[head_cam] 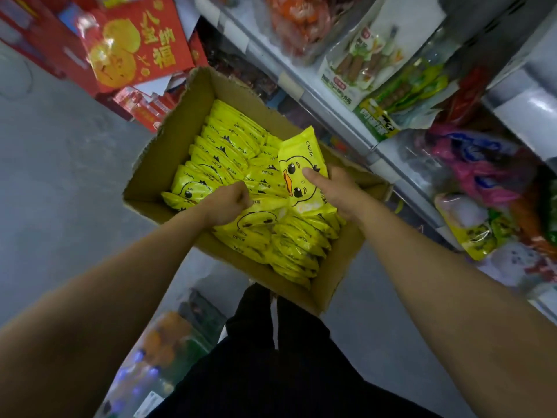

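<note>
An open cardboard box (156,164) on the floor holds several rows of yellow snack packets (229,149) printed with a duck face. My right hand (337,191) holds one yellow duck packet (301,164) lifted above the rows, thumb across its front and fingers behind it. My left hand (229,203) is down among the packets at the box's near left, fingers curled round the top of a packet there.
White shelves (340,116) with bagged snacks run along the right. Red gift boxes (135,40) stand beyond the box at top left. Grey floor (60,182) lies to the left. My dark trousers (271,357) and a pack of bottles (156,351) are below.
</note>
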The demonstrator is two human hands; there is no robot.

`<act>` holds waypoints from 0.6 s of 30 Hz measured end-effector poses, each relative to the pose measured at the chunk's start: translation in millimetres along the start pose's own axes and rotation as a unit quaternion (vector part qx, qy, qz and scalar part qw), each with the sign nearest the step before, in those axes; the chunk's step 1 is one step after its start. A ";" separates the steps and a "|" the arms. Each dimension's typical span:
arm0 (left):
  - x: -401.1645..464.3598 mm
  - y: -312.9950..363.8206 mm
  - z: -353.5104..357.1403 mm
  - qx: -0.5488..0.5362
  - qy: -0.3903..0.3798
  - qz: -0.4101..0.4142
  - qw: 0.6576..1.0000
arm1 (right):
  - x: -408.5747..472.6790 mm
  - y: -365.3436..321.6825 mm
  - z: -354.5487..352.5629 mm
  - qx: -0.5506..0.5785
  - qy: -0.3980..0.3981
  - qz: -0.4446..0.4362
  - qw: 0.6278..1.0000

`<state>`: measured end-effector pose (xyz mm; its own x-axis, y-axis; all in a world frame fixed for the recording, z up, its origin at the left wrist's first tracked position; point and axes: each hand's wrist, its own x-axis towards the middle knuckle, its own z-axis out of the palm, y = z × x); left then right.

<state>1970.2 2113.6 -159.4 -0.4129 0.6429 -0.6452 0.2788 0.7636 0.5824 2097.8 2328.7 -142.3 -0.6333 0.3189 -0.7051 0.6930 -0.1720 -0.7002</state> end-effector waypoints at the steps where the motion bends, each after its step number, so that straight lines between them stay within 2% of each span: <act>1: -5.7 9.0 -2.7 -0.009 0.005 0.003 1.000 | -9.7 -1.0 -3.9 0.011 0.013 -0.008 1.000; 10: -60.6 102.9 1.3 -0.082 0.063 0.035 0.994 | -113.3 -19.6 -55.9 0.083 0.119 -0.074 0.987; 15: -100.7 166.5 15.7 -0.171 -0.007 0.003 0.985 | -180.0 -18.2 -89.5 0.105 0.147 -0.118 0.977; 18: -124.0 208.2 39.7 -0.164 -0.051 0.044 0.984 | -229.4 -8.4 -117.3 0.113 0.168 -0.159 0.966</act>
<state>2113.9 2195.3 22.3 -0.3061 0.7206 -0.6221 0.0079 0.6554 0.7553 2277.6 2366.4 38.4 -0.6283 0.6665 -0.4012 0.3653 -0.2026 -0.9086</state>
